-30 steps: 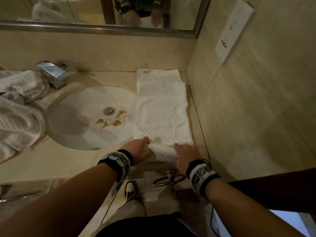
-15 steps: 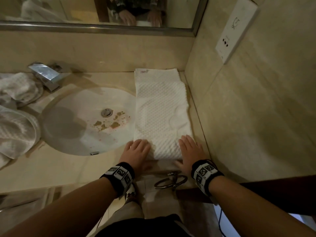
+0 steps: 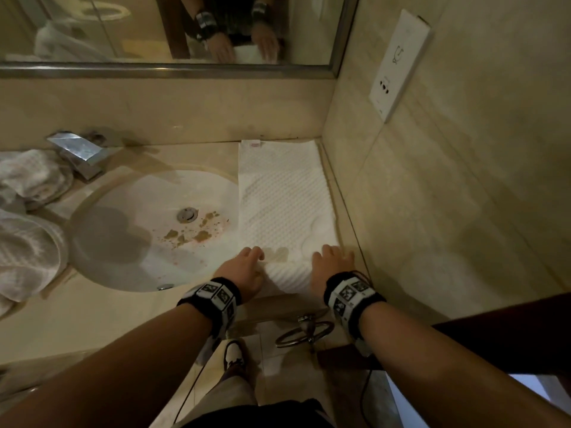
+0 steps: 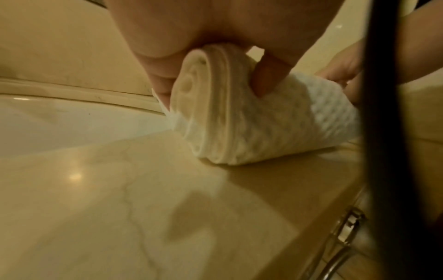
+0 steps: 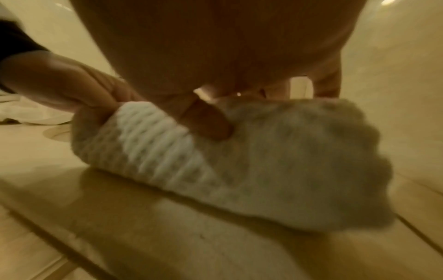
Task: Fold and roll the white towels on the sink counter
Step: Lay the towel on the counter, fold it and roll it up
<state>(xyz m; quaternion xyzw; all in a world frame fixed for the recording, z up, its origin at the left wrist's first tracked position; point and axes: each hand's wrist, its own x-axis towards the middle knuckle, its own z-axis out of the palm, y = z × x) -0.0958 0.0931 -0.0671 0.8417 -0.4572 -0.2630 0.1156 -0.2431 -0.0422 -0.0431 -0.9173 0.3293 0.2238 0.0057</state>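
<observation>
A white waffle-textured towel (image 3: pixel 284 205) lies folded into a long strip on the counter (image 3: pixel 92 319), between the sink and the right wall. Its near end is wound into a short roll (image 3: pixel 287 274). My left hand (image 3: pixel 244 270) grips the roll's left end; in the left wrist view its thumb (image 4: pixel 268 79) digs into the roll (image 4: pixel 239 117) while the fingers curl over the top. My right hand (image 3: pixel 330 267) holds the right end, and in the blurred right wrist view its thumb (image 5: pixel 208 121) presses into the roll (image 5: pixel 163 140).
The sink basin (image 3: pixel 148 230), with brown stains near the drain, sits just left of the towel, the faucet (image 3: pixel 80 152) behind it. More white towels (image 3: pixel 27 211) lie crumpled at far left. The tiled wall (image 3: pixel 432 211) hems in the towel's right side. A towel ring (image 3: pixel 304 333) hangs below the counter edge.
Half a second ago both hands lay flat on the towel's near end. Now they curl round it, and the roll is thicker and slightly farther from the counter edge.
</observation>
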